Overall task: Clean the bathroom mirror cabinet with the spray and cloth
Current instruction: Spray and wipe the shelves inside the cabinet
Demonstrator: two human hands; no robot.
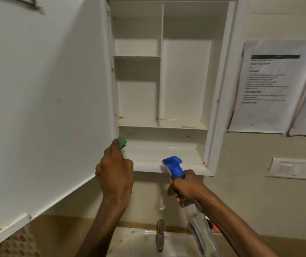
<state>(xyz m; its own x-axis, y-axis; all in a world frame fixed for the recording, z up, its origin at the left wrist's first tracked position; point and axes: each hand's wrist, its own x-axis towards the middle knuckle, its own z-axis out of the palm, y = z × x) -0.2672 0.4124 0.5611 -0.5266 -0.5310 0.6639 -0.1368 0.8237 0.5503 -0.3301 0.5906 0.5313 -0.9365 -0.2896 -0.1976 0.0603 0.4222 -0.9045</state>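
Left hand (115,175) gripping green cloth (122,142) at door edge (114,115) — perhaps touching, right hand (185,186) holding spray bottle (174,166)

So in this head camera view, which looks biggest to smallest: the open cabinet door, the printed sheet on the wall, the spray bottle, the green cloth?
1. cabinet door
2. printed sheet
3. spray bottle, though it is nearer the camera
4. green cloth, mostly hidden in the left hand

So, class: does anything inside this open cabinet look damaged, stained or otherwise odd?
Yes. Orange-brown, rust-like stains streak the middle shelf along its front edge and at the divider's base. More discolouration marks the bottom ledge and the open door's lower corner.
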